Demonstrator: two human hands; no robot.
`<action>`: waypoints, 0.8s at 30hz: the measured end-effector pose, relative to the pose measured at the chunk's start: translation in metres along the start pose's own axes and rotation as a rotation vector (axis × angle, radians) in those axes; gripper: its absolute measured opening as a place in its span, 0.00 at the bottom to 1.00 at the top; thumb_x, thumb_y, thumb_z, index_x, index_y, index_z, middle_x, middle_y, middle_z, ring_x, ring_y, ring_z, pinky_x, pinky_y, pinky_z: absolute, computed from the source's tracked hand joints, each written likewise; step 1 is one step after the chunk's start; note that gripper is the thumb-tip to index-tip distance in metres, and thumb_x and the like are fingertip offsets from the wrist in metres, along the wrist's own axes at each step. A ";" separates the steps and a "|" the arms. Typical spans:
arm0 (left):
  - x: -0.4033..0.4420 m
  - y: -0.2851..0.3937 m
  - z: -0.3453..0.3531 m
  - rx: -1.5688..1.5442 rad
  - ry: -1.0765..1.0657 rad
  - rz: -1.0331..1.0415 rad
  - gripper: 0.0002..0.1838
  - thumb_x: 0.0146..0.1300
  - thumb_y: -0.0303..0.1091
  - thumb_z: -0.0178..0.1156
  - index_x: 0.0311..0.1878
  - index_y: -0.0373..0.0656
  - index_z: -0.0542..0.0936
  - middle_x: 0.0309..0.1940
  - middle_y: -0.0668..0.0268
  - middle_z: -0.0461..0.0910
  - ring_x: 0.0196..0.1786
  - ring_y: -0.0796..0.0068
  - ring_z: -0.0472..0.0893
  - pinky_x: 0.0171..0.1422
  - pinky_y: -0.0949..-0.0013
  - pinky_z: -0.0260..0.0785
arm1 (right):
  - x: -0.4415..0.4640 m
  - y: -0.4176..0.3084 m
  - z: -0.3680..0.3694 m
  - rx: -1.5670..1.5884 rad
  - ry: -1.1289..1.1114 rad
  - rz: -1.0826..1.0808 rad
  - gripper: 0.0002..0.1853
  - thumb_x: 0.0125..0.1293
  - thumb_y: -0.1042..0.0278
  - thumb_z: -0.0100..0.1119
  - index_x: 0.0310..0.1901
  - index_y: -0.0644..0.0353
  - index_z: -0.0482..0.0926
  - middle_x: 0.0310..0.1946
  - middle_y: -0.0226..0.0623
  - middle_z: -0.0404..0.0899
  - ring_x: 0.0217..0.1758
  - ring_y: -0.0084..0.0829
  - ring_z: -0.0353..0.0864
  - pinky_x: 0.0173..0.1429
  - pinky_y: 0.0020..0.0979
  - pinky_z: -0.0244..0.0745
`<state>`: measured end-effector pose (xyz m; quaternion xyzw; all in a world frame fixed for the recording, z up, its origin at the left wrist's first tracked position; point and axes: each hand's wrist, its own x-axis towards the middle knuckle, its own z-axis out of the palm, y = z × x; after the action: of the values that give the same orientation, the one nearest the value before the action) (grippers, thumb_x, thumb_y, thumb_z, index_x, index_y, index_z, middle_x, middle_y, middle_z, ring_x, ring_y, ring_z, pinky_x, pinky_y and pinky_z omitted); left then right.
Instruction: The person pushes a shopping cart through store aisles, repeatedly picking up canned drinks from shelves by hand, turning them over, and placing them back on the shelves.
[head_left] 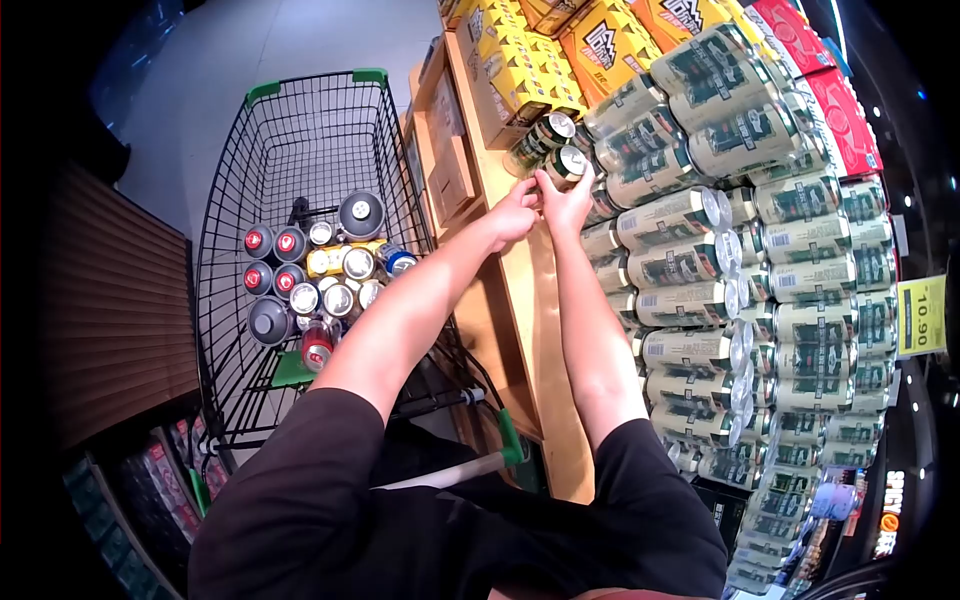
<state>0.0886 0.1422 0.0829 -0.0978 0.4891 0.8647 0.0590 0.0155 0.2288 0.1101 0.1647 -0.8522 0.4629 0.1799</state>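
Wooden ledge with stacked cans, seen from above. The grip of the right hand [567, 205] is closed on 1 can [568, 166], thumb and fingers on opposite sides, near the far end of the ledge [521, 278]. The left hand [511, 217] meets it below the can; whether its grip also clamps the can cannot be told. A 2nd can [553, 130] lies just beyond. Likely faults: (a) a knock to the 2nd can, given its closeness; (b) a drop over the cart-side edge, towards the shopping cart [372, 78], if the fingertips slip; (c) disturbance of the can stack [690, 260], should the right forearm brush it.
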 end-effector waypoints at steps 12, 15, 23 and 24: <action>-0.123 0.065 -0.058 0.137 -0.153 0.186 0.24 0.69 0.29 0.55 0.67 0.41 0.66 0.58 0.58 0.76 0.58 0.71 0.78 0.60 0.69 0.73 | -0.131 -0.004 -0.025 0.458 -0.420 0.535 0.33 0.66 0.70 0.62 0.69 0.62 0.58 0.53 0.45 0.78 0.49 0.30 0.82 0.50 0.31 0.79; -0.207 0.108 -0.145 0.604 0.014 0.234 0.20 0.71 0.34 0.56 0.64 0.42 0.71 0.53 0.60 0.81 0.58 0.72 0.78 0.63 0.69 0.72 | -0.155 -0.006 -0.014 0.364 -0.785 0.517 0.34 0.68 0.66 0.61 0.71 0.60 0.55 0.53 0.41 0.78 0.52 0.30 0.80 0.53 0.34 0.78; -0.393 0.069 -0.296 0.688 1.187 0.291 0.18 0.65 0.36 0.60 0.55 0.37 0.78 0.42 0.58 0.84 0.47 0.69 0.83 0.54 0.69 0.73 | -0.152 -0.026 0.056 -0.121 -1.194 0.048 0.57 0.57 0.68 0.69 0.74 0.67 0.32 0.63 0.65 0.64 0.57 0.44 0.78 0.61 0.37 0.74; -0.395 0.060 -0.297 0.774 1.218 0.280 0.20 0.65 0.37 0.61 0.57 0.38 0.76 0.46 0.57 0.83 0.50 0.66 0.82 0.56 0.66 0.72 | -0.150 -0.018 0.069 -0.184 -1.186 0.051 0.57 0.57 0.69 0.69 0.74 0.67 0.32 0.64 0.67 0.63 0.59 0.48 0.76 0.62 0.39 0.73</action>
<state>0.4948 -0.1456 0.0734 -0.4696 0.7133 0.4222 -0.3040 0.1450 0.1779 0.0192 0.3580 -0.8475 0.2207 -0.3238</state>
